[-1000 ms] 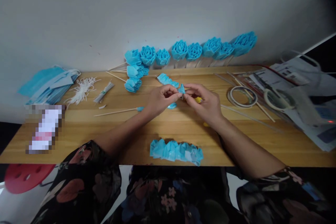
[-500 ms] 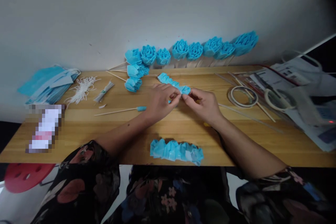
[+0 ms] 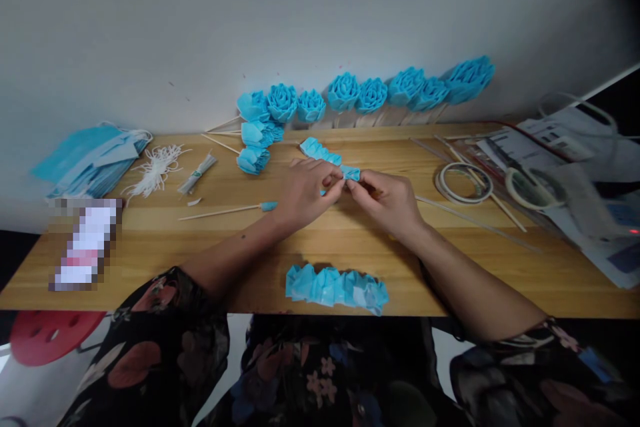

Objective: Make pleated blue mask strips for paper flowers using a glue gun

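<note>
Between my two hands is a pleated blue strip (image 3: 351, 173) that looks like mask fabric. My left hand (image 3: 311, 192) is closed, thumb and forefinger pinching the strip's left side. My right hand (image 3: 387, 199) pinches its right side, the fingertips almost meeting those of the left. Just behind the left hand lies another gathered blue piece (image 3: 317, 149); whether it joins the held strip is hidden. A thin wooden stick (image 3: 220, 213) with a blue wrapped end (image 3: 269, 206) runs under my left wrist. Near the table's front edge lies a wider ruffled blue strip (image 3: 335, 285).
Several blue fabric roses (image 3: 344, 92) on sticks line the wall. Blue face masks (image 3: 95, 160), white ear loops (image 3: 159, 170), a bundle of ties (image 3: 198, 175) and a blurred phone (image 3: 86, 245) are left. Tape rolls (image 3: 464, 183), papers and sticks lie right.
The pleated end between my fingers has been folded flatter and smaller. My right fingers have shifted slightly along it; the left hand stays nearly in place.
</note>
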